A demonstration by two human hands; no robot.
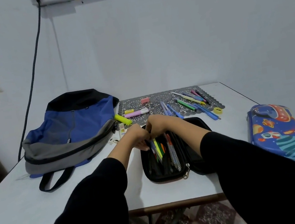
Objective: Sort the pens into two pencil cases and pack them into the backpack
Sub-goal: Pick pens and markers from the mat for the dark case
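Note:
A black pencil case [190,163] lies open in the middle of the table, with several coloured pens [158,149] tucked under its mesh pocket. Both hands meet at its far left end. My left hand [137,137] curls its fingers on the case's edge and mesh beside the pens. My right hand [157,123] pinches the tops of the pens there. A blue space-print pencil case [277,133] lies shut at the right. The blue, grey and black backpack [68,133] lies at the left. Several loose pens [189,100] lie on a patterned mat [160,98].
On and beside the mat lie a yellow highlighter [123,119], a pink highlighter [136,112], a pink eraser [145,100], a yellow eraser [129,111] and a yellow sharpener [218,110]. A black cable [34,68] hangs down the wall at the left. The table's front edge is near me.

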